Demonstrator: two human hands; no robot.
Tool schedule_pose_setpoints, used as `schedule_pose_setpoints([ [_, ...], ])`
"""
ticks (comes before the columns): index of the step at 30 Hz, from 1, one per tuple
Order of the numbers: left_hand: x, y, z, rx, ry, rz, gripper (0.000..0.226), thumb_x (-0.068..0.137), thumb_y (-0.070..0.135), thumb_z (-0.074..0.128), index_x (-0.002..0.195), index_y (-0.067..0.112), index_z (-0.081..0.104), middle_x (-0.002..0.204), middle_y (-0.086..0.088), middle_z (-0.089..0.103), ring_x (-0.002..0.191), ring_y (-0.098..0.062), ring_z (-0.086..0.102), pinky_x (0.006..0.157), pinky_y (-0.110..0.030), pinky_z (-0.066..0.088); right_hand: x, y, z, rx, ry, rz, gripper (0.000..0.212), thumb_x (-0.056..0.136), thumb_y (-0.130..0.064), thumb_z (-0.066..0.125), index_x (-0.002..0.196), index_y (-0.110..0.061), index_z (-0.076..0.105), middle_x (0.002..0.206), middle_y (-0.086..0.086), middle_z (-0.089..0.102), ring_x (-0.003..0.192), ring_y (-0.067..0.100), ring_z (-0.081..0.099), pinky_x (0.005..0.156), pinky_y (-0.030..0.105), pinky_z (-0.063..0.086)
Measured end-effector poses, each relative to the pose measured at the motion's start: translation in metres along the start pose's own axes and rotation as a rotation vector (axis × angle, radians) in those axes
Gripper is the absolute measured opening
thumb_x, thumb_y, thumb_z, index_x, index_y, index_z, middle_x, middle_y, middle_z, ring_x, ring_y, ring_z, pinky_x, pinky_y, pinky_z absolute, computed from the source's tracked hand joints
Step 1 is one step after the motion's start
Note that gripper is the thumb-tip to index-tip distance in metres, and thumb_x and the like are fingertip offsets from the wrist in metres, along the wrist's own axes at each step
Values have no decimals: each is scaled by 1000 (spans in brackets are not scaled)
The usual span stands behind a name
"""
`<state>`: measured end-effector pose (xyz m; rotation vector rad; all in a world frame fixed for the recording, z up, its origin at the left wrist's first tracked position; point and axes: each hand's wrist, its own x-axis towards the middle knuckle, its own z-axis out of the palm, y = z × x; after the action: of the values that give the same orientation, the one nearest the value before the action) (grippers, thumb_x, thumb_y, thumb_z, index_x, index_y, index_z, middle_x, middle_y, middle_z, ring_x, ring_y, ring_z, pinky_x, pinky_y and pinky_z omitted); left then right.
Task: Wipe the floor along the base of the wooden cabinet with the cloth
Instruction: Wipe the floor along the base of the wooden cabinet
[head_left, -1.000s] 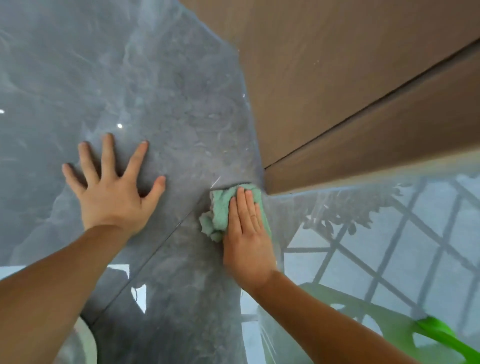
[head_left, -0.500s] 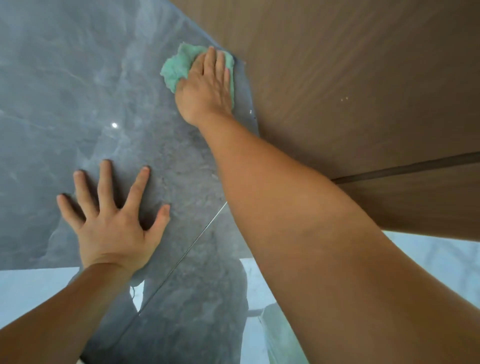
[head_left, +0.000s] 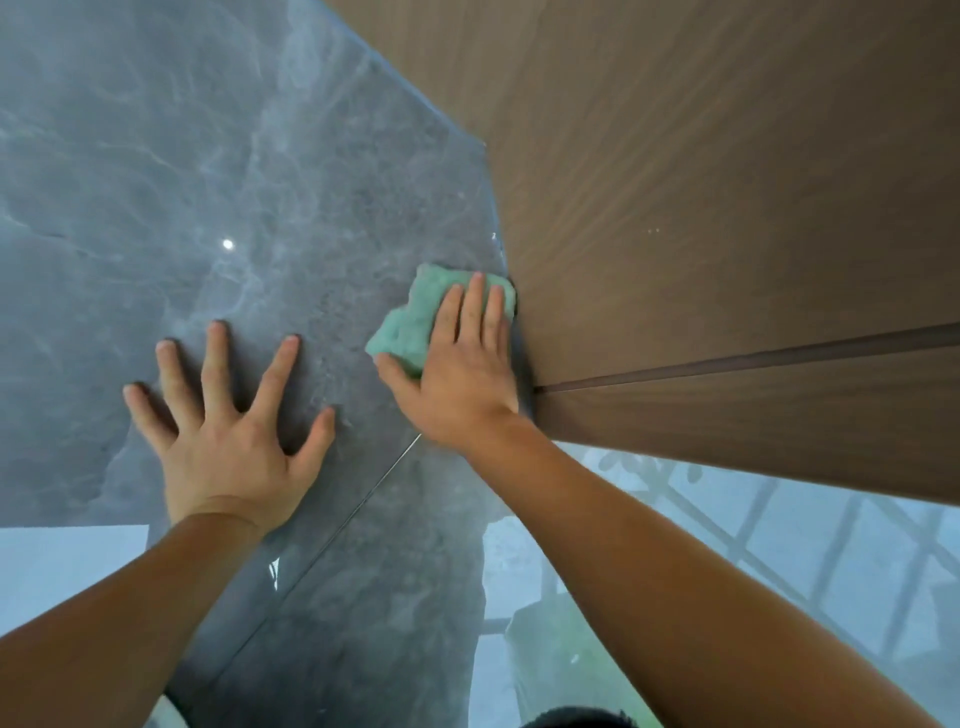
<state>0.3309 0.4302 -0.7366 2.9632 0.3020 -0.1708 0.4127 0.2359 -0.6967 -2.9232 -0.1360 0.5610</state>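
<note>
A crumpled green cloth (head_left: 415, 322) lies on the glossy grey marble floor (head_left: 208, 156), right against the base of the wooden cabinet (head_left: 701, 182). My right hand (head_left: 462, 374) presses flat on the cloth, fingers pointing away from me, thumb at the cloth's near edge; the cloth's near part is hidden under my palm. My left hand (head_left: 234, 441) is spread flat on the bare floor to the left of the cloth, holding nothing.
A dark gap (head_left: 753, 358) between two cabinet panels runs to the right from the base. A thin tile joint (head_left: 332, 530) crosses the floor diagonally below my hands. The polished floor at lower right (head_left: 779, 519) mirrors a window grid.
My right hand has slid the cloth back toward me along the cabinet base, from the far reach half a second ago to near the panel gap. My left hand stays planted.
</note>
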Motion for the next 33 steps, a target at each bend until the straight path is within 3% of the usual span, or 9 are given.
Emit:
schedule_pose_setpoints([
  [3, -1, -1, 0, 5, 4, 5, 76, 83, 76, 32, 153, 48, 24, 167, -11, 12, 151, -46, 4, 116, -68, 1, 93, -21, -28, 66, 105, 35, 103, 86, -69, 44, 152, 2, 11, 163, 23, 1, 150, 37, -6, 122, 46, -4],
  [5, -2, -3, 4, 19, 32, 13, 77, 83, 76, 32, 153, 47, 25, 167, -11, 13, 151, -47, 5, 116, -66, 1, 147, -44, -43, 162, 96, 154, 107, 83, -73, 42, 152, 1, 9, 163, 20, 1, 150, 35, -7, 121, 46, -7],
  [9, -2, -3, 7, 18, 80, 19, 78, 81, 75, 37, 152, 45, 31, 166, -12, 17, 150, -47, 8, 116, -66, 2, 176, -80, -35, 192, 157, 276, 113, 78, -76, 41, 152, 2, 8, 163, 22, 2, 149, 37, -10, 120, 50, -8],
  [14, -4, -1, 0, -18, 60, 13, 76, 80, 72, 42, 151, 43, 37, 165, -12, 20, 150, -48, 10, 116, -68, 4, 131, -25, -30, -19, 214, -47, 89, 93, -63, 35, 153, -3, 11, 164, 18, 4, 151, 33, -4, 122, 45, 0],
  [18, -1, -1, -1, -27, 33, 4, 75, 82, 75, 37, 151, 46, 32, 166, -11, 17, 150, -48, 8, 116, -69, 3, 68, 4, -21, -74, 157, -27, 90, 92, -61, 39, 154, -2, 9, 164, 18, 2, 151, 33, -3, 122, 42, 6],
  [23, -3, -3, 2, -36, 22, 4, 74, 83, 77, 35, 151, 49, 28, 167, -10, 14, 151, -48, 5, 116, -70, 0, 24, 4, -16, -93, -1, -12, 103, 86, -67, 44, 152, 2, 6, 162, 24, -3, 149, 39, -8, 122, 46, -2],
  [27, -1, -5, 5, -38, 16, 2, 75, 83, 79, 30, 152, 51, 22, 167, -10, 11, 151, -48, 3, 116, -70, -1, -25, 17, 2, -148, -72, -77, 108, 82, -75, 35, 153, -2, -2, 162, 23, -12, 147, 39, -19, 122, 49, -2],
  [33, -1, -6, 5, -62, 23, 13, 74, 84, 77, 32, 152, 49, 23, 167, -12, 12, 150, -51, 3, 115, -72, 1, -72, 39, 21, -123, 0, -150, 103, 83, -72, 39, 154, -5, 6, 164, 18, -4, 150, 34, -10, 123, 45, 7],
])
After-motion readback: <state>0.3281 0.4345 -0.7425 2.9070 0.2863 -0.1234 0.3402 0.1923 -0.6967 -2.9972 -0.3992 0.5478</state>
